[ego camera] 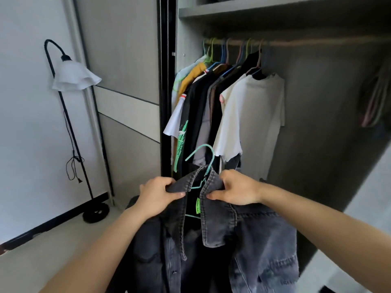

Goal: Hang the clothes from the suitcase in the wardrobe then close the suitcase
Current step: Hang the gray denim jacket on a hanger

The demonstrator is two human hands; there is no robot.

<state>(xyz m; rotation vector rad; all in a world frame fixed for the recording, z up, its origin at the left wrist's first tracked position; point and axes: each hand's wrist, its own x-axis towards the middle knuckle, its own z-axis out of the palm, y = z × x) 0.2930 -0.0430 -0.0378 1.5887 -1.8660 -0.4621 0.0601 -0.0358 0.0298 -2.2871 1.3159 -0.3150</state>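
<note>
Jacket (243, 240), dark washed denim, hangs open-fronted well below the rail (296, 42), in front of the open wardrobe (317, 134) and not yet on it. A teal hanger (208, 153) sits inside its neck, the hook rising above the collar (203, 178), with no hand on the hook. A green label shows inside the neck.

The left grip (157, 197), a bare hand, pinches the collar's left flap, thumb on top and fingers curled beneath. The right grip (237, 188) pinches the collar's right side in the same way, just across the hanger's neck. Both forearms reach in from the lower edge.

On the rail's left half a row of clothes (201, 102) hangs on coloured hangers: dark shirts, a mustard one, and a white one with a green print. A white tee (254, 111) is the last of the row, nearest the rail's middle. At the rail's far right end a few bare hangers (374, 98) dangle, blurred. A shelf (275, 9) runs just above the rail. Well left of the rail, beyond the wardrobe's door, stands a floor lamp (74, 77) with a white shade.
</note>
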